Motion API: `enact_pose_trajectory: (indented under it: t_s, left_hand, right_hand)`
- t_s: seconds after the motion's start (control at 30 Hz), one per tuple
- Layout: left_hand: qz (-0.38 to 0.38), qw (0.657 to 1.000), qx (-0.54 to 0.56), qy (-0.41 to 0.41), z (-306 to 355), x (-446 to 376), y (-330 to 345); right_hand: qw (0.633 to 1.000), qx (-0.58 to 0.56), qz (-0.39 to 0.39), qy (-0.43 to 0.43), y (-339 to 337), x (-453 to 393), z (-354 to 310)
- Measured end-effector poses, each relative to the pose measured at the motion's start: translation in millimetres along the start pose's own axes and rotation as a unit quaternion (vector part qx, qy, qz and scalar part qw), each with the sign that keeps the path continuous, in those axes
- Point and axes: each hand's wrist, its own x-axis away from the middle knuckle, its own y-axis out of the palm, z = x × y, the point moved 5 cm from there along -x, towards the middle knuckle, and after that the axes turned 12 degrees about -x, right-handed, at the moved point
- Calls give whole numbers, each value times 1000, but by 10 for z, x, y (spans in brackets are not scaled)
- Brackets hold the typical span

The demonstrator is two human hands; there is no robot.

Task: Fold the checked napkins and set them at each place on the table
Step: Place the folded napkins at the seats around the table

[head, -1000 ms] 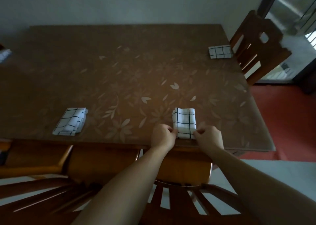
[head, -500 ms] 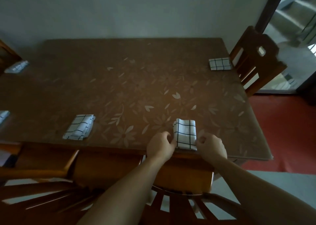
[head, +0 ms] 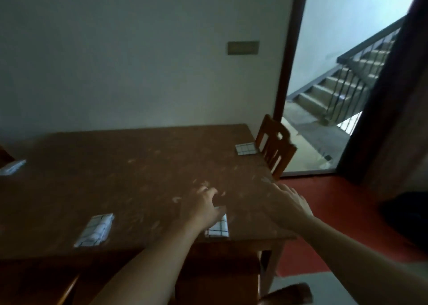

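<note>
Nearest checked napkin (head: 218, 229) lies folded at the desk's (head: 139, 165) near edge, partly under the left hand (head: 205, 206), fingers relaxed, gripping nothing. Right hand (head: 286, 206) hovers beside it, fingers spread, empty. Other folded napkins: near-left (head: 95, 230), far-right by the chair (head: 246, 148), far-left (head: 12, 167).

Middle of table: we see bare brown table (head: 139, 165) from centre to far wall, open for reaching.
Near edge: two folded napkins, near-left napkin (head: 94, 230) and near-right napkin (head: 218, 228), lie apart with bare surface between.
Right side: a wooden chair (head: 274, 148) stands against the edge, just beside the far-right napkin (head: 246, 148).
</note>
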Motion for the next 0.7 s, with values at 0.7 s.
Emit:
enact_pose_trajectory:
  t_s: [0.7]
  left_hand:
    - [-2,993,25,-118,2705,-869,23]
  right_hand:
    - [996,-55,0,-68,-1538,-928,2198]
